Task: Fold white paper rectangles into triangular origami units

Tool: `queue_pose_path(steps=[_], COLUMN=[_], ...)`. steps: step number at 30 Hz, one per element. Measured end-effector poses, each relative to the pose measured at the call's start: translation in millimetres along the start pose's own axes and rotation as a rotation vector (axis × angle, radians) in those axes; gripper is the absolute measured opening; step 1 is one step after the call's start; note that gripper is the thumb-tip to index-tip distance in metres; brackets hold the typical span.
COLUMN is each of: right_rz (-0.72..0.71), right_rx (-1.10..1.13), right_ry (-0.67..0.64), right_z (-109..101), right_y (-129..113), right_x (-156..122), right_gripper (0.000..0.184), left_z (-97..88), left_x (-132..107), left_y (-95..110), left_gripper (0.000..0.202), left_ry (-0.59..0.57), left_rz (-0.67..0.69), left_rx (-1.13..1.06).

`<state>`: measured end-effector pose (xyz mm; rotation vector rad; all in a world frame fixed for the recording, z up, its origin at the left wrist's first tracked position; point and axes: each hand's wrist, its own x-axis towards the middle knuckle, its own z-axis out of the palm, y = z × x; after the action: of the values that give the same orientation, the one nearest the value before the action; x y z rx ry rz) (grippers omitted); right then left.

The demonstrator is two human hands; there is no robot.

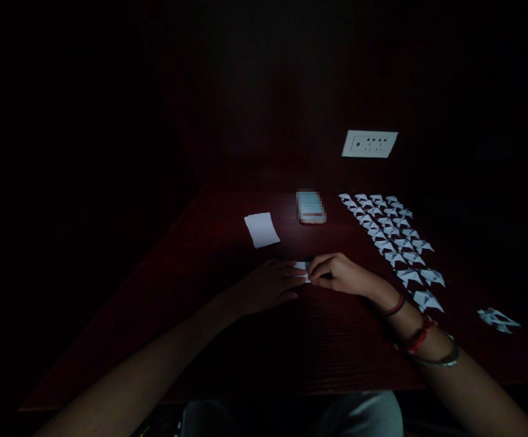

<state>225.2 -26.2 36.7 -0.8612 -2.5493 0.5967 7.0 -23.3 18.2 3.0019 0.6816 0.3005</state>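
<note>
A small piece of white paper (301, 265) lies on the dark red table between my two hands, partly covered by fingers. My left hand (270, 284) rests flat with its fingers stretched out, the fingertips lying on the paper's left part. From the right, my right hand (339, 273) pinches the paper's right part with thumb and fingers together. The paper looks folded, but its exact shape is hidden. Beyond my left hand is a stack of square white paper sheets (262, 230).
Several folded white paper figures (391, 230) stand in rows at the right. A small pile of white paper pieces (497, 320) lies near the right edge. A phone (311, 207), blurred, lies at the back. A socket plate (370, 144) is on the wall.
</note>
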Motion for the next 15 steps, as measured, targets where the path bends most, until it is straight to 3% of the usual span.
queue_pose_path(steps=[15], right_rz=[-0.043], right_rx=[-0.012], right_ry=[-0.062], right_z=[-8.6], right_y=[-0.6], right_x=[-3.7], right_gripper=[0.017], left_z=[-0.4], left_x=[0.8], left_y=[0.4], left_gripper=[0.033], left_ry=[0.014], left_rz=[0.032], left_rx=[-0.010])
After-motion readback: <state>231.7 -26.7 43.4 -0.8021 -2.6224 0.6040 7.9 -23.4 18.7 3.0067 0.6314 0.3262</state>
